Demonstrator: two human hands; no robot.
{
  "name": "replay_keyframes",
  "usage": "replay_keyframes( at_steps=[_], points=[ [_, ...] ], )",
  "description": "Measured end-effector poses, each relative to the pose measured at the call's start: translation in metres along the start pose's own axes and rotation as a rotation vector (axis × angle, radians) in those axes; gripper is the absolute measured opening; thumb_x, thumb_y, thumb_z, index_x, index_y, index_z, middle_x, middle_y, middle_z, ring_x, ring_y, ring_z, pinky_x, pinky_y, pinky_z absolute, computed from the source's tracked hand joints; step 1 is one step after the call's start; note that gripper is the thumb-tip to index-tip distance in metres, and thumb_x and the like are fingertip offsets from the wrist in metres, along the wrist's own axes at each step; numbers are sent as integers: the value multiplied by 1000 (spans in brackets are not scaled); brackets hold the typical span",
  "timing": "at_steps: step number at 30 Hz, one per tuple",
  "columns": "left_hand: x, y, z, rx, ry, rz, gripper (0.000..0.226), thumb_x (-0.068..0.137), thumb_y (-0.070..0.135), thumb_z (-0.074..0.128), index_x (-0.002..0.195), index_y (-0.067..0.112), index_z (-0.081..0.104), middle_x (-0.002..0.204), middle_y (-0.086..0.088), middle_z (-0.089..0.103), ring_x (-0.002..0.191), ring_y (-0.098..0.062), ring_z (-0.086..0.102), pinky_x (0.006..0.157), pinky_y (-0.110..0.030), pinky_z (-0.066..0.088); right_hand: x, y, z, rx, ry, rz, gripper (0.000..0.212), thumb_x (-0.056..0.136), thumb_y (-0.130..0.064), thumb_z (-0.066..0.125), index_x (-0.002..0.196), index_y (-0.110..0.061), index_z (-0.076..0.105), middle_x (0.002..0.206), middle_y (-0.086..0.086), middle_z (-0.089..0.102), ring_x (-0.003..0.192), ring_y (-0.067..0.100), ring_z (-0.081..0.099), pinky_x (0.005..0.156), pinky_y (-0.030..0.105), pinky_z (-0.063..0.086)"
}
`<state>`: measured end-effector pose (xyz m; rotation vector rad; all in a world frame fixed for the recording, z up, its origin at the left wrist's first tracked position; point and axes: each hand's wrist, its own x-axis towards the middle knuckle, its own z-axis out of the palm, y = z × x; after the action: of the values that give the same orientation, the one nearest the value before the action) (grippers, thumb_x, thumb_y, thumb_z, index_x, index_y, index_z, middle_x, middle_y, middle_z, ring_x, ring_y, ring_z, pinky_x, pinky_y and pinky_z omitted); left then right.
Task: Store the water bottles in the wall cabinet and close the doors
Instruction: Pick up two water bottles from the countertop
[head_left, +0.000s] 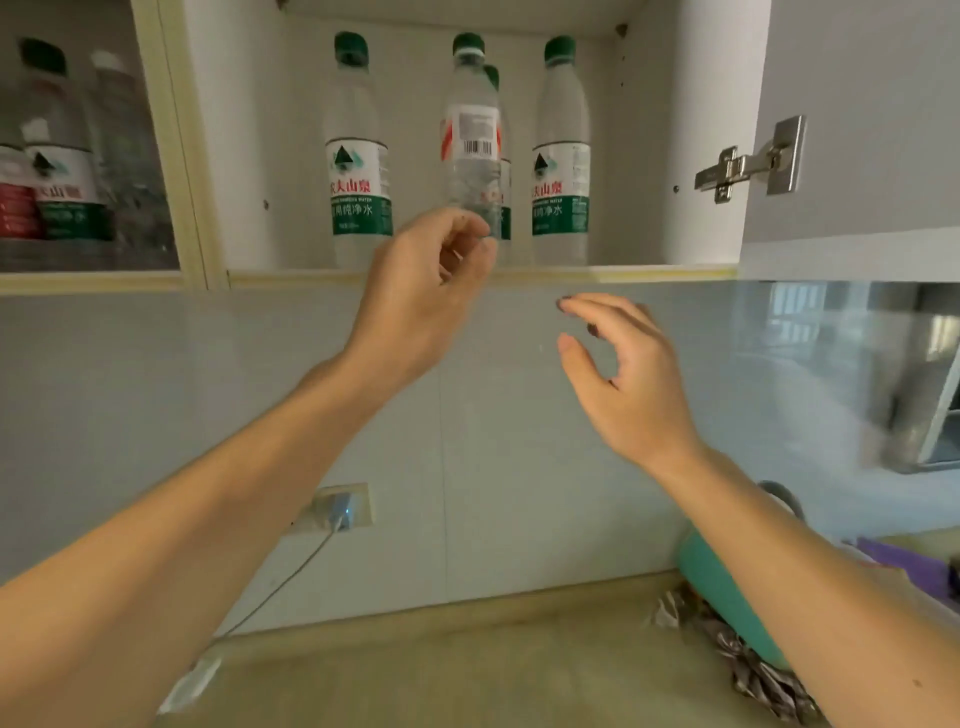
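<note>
The left hand (426, 291) hides the base of the clear bottle (472, 156), fingers curled at it, grip unclear; right hand (623, 374) loosely open below.

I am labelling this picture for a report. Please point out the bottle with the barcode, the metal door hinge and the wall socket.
bottle with the barcode (471, 135): head view, on its white barcode label.
metal door hinge (748, 166): head view, on the hinge arm.
wall socket (337, 506): head view, on the blue plug in it.
</note>
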<state>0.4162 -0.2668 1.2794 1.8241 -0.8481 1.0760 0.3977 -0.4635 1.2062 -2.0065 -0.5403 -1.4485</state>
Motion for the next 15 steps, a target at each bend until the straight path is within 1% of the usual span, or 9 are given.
replay_keyframes(
  at_steps=[2,3,4,6,7,8,11,13,15],
  points=[
    [-30,-8,3,59,46,60,15,102,22,58,97,13,68,88,-2,65,78,-14,55,70,-25,45,-30,0,5,30,-14,25,22,94,-9,63,113,-2,73,112,5,68,104,24,62,92,27,49],
    [-47,-15,5,78,63,59,18,102,22,57,92,10,68,84,-2,63,75,-13,53,68,-25,42,-47,2,8,64,-31,63,18,94,-10,63,107,-3,74,103,4,68,93,21,63,83,21,49],
    [-65,-22,8,83,74,23,21,102,22,57,88,9,66,80,-2,61,72,-12,51,67,-25,41,-64,4,11,108,-61,124,15,94,-13,62,98,-4,74,93,3,69,81,19,61,73,18,47],
    [-104,-41,15,69,50,-107,29,102,27,57,83,6,64,73,-5,60,67,-15,51,64,-29,41,-99,10,20,176,-159,279,25,97,-21,59,80,-6,70,70,8,65,64,23,57,60,28,44],
    [-125,-50,19,66,27,-174,34,102,31,56,81,5,63,69,-6,58,64,-17,51,61,-30,39,-117,14,25,190,-214,347,32,99,-24,58,73,-7,67,62,7,62,59,23,55,58,32,42],
    [-146,-59,24,73,1,-234,37,102,34,55,79,6,63,64,-4,56,60,-17,49,57,-29,37,-135,17,30,194,-265,403,38,101,-26,57,68,-9,64,56,2,59,54,19,54,57,32,41],
    [-210,-80,37,68,-91,-454,40,104,37,53,73,14,61,53,9,49,51,-9,45,49,-18,29,-187,26,41,206,-371,554,47,104,-24,55,58,-15,55,47,-10,50,46,7,45,51,20,33],
    [-251,-89,46,56,-167,-565,40,104,39,51,72,17,61,53,13,53,51,-6,48,50,-15,32,-219,31,46,218,-429,633,48,104,-21,55,57,-13,54,46,-9,47,46,4,44,52,18,32],
    [-290,-96,57,71,-256,-641,40,103,39,53,73,15,64,57,10,57,55,-7,52,54,-16,34,-254,40,47,198,-470,716,47,103,-20,56,57,-11,56,47,-8,48,47,3,46,52,19,33]
  ],
)
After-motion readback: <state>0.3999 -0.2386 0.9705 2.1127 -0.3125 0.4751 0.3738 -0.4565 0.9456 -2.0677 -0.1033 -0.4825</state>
